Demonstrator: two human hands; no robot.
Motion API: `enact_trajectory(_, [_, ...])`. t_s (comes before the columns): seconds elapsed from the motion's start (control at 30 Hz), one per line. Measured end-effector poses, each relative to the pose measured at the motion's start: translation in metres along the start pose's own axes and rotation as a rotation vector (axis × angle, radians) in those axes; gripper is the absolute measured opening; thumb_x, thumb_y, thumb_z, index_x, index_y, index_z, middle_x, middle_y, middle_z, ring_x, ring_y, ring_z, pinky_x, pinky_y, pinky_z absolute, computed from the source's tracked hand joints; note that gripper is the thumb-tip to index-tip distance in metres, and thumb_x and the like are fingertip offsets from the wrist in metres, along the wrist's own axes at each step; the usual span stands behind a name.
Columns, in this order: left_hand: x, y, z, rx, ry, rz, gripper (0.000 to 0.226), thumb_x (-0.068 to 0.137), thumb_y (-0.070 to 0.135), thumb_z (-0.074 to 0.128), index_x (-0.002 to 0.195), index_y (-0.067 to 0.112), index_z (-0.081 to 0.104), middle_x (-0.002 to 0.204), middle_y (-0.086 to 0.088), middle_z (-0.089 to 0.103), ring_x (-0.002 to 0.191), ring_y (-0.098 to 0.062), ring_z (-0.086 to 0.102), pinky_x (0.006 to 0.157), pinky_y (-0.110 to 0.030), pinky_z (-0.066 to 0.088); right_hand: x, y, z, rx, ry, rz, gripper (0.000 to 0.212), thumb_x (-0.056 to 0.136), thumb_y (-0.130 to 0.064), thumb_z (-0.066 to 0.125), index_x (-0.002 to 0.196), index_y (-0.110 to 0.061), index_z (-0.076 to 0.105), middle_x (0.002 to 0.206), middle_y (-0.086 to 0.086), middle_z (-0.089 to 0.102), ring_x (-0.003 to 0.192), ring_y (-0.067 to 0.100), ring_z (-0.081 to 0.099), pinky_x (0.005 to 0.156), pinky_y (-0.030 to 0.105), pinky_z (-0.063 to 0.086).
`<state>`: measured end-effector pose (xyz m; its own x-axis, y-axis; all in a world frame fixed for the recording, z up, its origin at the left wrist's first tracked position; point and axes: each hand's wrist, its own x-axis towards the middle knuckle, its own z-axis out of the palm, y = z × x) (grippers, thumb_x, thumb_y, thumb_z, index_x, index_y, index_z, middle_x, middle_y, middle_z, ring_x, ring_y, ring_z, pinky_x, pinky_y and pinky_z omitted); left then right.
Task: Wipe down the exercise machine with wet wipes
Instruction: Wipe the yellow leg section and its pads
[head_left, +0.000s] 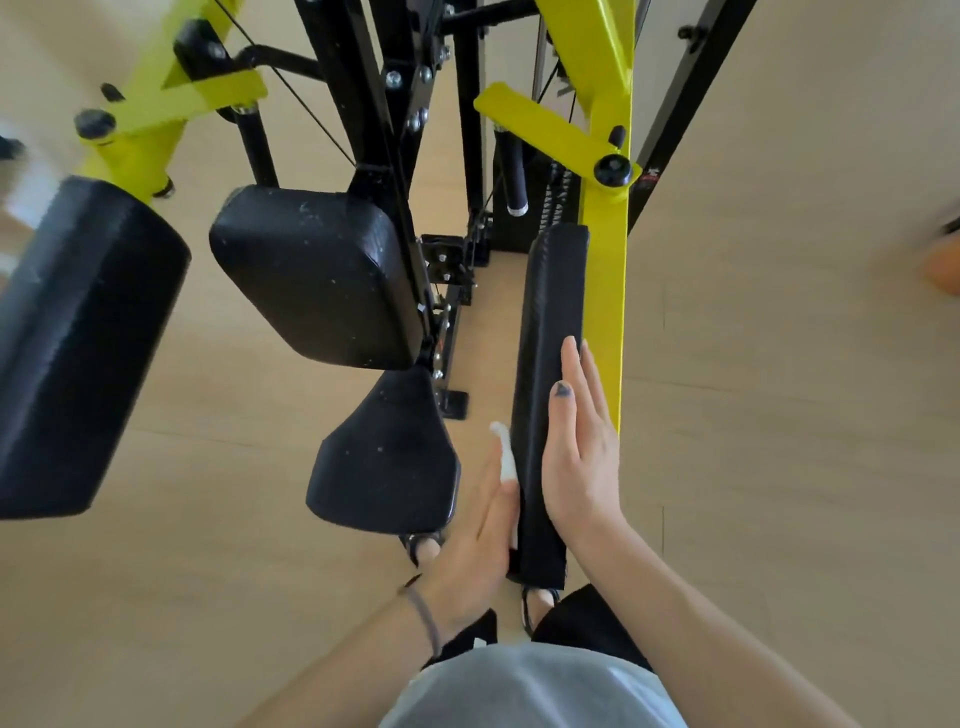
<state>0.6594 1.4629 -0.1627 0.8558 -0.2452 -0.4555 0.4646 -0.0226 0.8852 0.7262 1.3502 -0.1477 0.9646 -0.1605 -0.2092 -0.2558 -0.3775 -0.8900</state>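
Head view looks straight down on both my hands, which sandwich the long black arm pad (550, 374) of the machine (605, 291). My left hand (480, 540) lies flat against the pad's left face with fingers straight, and the wipe (505, 452) is pressed between palm and pad; only its white end pokes out past my fingertips. I keep it flat like that, I think, so the whole palm pushes wet cloth onto the vinyl rather than a bunched corner. I cannot tell how much of the wipe is folded under the hand.

My right hand (579, 447) is spread open too, nothing gripped, resting on the pad's other side with its fingers reaching forward toward the yellow bar just beyond them. It looks to be there as a brace: the pad hangs on a swinging arm, so pushing from the left alone would likely shove it away. Pressure from both sides holds it steady.

Off to the left of my left hand sit three more pads: the small seat (384, 457) closest, the square pad (311, 275) farther ahead, and the big pad (78, 343) well out to the left. The square one shows pale specks, so I judge it not yet wiped. Below my wrists I can see my feet in sandals on the wooden floor (779, 364).

By my reckoning I am mid-stroke on this arm pad, with the other cushions and the frame left to do. The risk is the wipe slipping out from under a flat palm.
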Motion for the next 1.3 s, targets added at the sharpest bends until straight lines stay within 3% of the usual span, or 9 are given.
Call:
enact_trajectory(0.17, [0.050,0.027,-0.002,-0.020,0.055,-0.038,0.040,0.110,0.040,0.028,0.147,0.038,0.044,0.144,0.011,0.055,0.139,-0.007,0.044,0.119,-0.039,0.032,0.000,-0.004,0.001,-0.048,-0.021,0.000,0.055,0.108,-0.045,0.023,0.161,-0.033,0.021,0.168,-0.018,0.013,0.137,-0.028,0.001,0.100,-0.009,0.004])
enact_trajectory(0.3, [0.100,0.076,-0.003,0.207,0.163,-0.068,0.050,0.111,0.033,0.026,0.159,0.019,0.020,0.165,0.001,0.019,0.153,-0.018,0.017,0.114,-0.023,0.016,-0.001,-0.006,-0.003,-0.060,-0.034,0.002,0.052,0.110,-0.036,0.024,0.162,-0.031,0.019,0.169,-0.016,0.010,0.148,-0.011,0.005,0.097,-0.011,0.003])
enact_trajectory(0.4, [0.069,0.066,0.001,0.238,0.144,-0.013,0.051,0.109,0.038,0.032,0.158,0.026,0.021,0.163,0.002,0.026,0.151,-0.016,0.022,0.113,-0.021,0.016,-0.004,-0.008,-0.005,-0.059,-0.051,0.009,0.053,0.110,-0.039,0.023,0.162,-0.034,0.017,0.169,-0.018,0.008,0.149,-0.008,0.006,0.095,-0.012,0.004])
enact_trajectory(0.5, [0.016,0.035,0.011,0.040,0.069,-0.006,0.033,0.108,0.041,0.034,0.138,0.040,0.047,0.123,0.018,0.068,0.122,0.000,0.059,0.101,-0.020,0.047,-0.003,-0.007,-0.005,-0.080,-0.046,-0.008,0.054,0.110,-0.045,0.021,0.162,-0.034,0.015,0.169,-0.017,0.007,0.145,-0.013,0.005,0.096,-0.012,0.002])
enact_trajectory(0.73, [-0.014,0.029,-0.065,0.609,0.144,0.039,0.021,0.108,0.031,0.037,0.116,0.028,0.056,0.092,0.004,0.066,0.078,0.000,0.062,0.069,-0.019,0.051,0.006,-0.027,-0.007,-0.201,-0.004,-0.038,0.056,0.109,-0.042,0.024,0.163,-0.029,0.015,0.170,-0.013,0.008,0.153,-0.001,0.005,0.111,0.008,0.007])
enact_trajectory(0.83, [0.016,0.096,-0.119,0.619,0.422,0.297,0.031,0.109,0.027,0.033,0.128,0.014,0.054,0.104,0.008,0.062,0.088,0.002,0.056,0.078,-0.015,0.044,0.022,-0.070,0.011,-0.178,0.049,-0.143,0.054,0.110,-0.039,0.026,0.162,-0.028,0.018,0.169,-0.016,0.011,0.152,-0.004,0.008,0.106,-0.002,0.006])
enact_trajectory(0.97, [0.057,0.166,-0.189,1.032,0.641,0.561,0.044,0.110,0.026,0.030,0.148,0.008,0.040,0.136,-0.011,0.057,0.117,-0.019,0.058,0.093,-0.036,0.051,0.045,-0.128,0.061,0.063,-0.037,-0.133,0.051,0.111,-0.040,0.027,0.161,-0.032,0.022,0.165,-0.017,0.024,0.150,-0.004,0.017,0.118,0.017,0.014])
enact_trajectory(1.07, [0.087,0.169,-0.228,1.509,0.448,0.520,0.051,0.108,0.028,0.025,0.154,0.007,0.032,0.159,-0.012,0.037,0.148,-0.025,0.032,0.123,-0.039,0.025,0.065,-0.153,0.100,0.144,-0.125,-0.073,0.050,0.110,-0.044,0.026,0.159,-0.034,0.026,0.163,-0.015,0.030,0.150,0.002,0.023,0.118,0.021,0.017])
enact_trajectory(1.3, [0.114,0.152,-0.242,1.708,0.224,0.794,0.053,0.107,0.030,0.036,0.156,0.009,0.029,0.159,-0.010,0.035,0.148,-0.023,0.033,0.124,-0.037,0.023,0.091,-0.157,0.153,0.346,-0.055,0.169,0.047,0.107,-0.055,0.029,0.145,-0.039,0.052,0.132,-0.017,0.060,0.122,-0.001,0.052,0.111,0.029,0.038])
